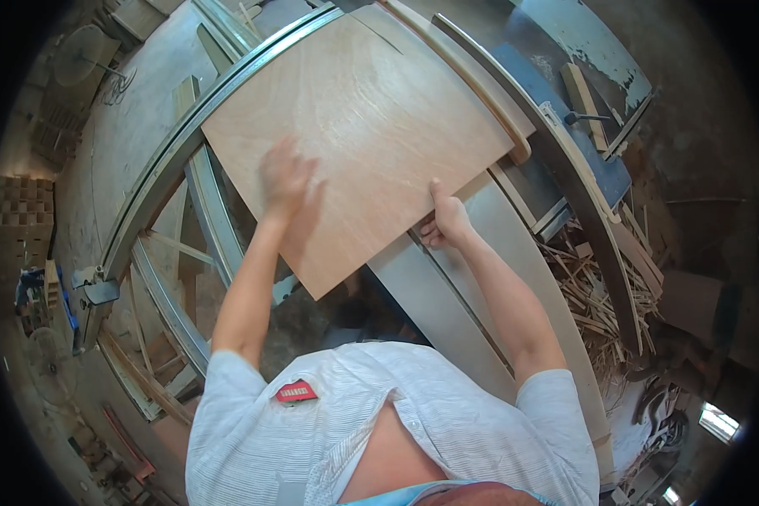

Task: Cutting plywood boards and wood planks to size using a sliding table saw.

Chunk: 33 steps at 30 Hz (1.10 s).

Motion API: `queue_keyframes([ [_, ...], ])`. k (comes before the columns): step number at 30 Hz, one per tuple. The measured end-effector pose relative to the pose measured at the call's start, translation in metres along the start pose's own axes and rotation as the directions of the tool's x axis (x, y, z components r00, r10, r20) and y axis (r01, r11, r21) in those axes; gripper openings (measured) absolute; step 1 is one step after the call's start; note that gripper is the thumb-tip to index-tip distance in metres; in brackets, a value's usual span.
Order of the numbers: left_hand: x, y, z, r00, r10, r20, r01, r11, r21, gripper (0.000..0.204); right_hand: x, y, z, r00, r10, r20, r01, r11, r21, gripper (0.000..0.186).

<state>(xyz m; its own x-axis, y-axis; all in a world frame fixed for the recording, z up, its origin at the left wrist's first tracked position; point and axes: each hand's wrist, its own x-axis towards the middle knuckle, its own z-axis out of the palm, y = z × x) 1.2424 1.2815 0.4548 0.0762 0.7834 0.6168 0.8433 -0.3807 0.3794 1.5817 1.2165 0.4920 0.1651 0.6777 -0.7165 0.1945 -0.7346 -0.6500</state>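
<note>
A square light plywood panel (358, 110) lies tilted across a metal-framed saw table. My left hand (287, 177) is over the panel's left part; its fingers are smeared by motion, and contact is unclear. My right hand (443, 215) grips the panel's near edge, thumb on top and fingers curled below. Beneath, pale metal table strips (489, 278) run toward me.
A long metal rail (162, 160) runs along the panel's left. A wooden strip (504, 126) and a dark curved bar (599, 198) lie right. Farther right are a blue board (607, 173) and heaped offcuts (582, 295). Stacked boxes (21, 207) stand far left.
</note>
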Motion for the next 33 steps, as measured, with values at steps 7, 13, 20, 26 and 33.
queue_keyframes([
  [7,-0.246,-0.076,-0.126,0.329,-0.944,-0.034,0.934,0.321,0.155,0.080,-0.004,0.005,-0.002,0.999,-0.028,0.015,0.028,1.000,0.003,0.090],
  [13,-0.304,-0.094,-0.135,0.393,-0.888,0.240,0.915,0.403,-0.005,0.096,-0.001,0.020,0.000,0.997,-0.057,0.044,0.056,0.998,0.026,0.088],
  [20,-0.311,-0.088,-0.133,0.410,-0.897,0.166,0.902,0.426,0.077,0.092,0.007,0.038,0.005,0.997,-0.058,0.046,0.059,0.998,-0.013,0.086],
  [26,-0.319,-0.095,-0.128,0.445,-0.877,0.182,0.878,0.467,0.104,0.093,0.011,0.049,0.009,0.992,-0.130,0.008,0.130,0.990,-0.052,0.082],
  [33,-0.326,-0.093,-0.127,0.479,-0.866,0.145,0.866,0.493,0.082,0.091,0.003,0.053,0.015,0.995,-0.094,-0.033,0.093,0.995,-0.040,0.077],
])
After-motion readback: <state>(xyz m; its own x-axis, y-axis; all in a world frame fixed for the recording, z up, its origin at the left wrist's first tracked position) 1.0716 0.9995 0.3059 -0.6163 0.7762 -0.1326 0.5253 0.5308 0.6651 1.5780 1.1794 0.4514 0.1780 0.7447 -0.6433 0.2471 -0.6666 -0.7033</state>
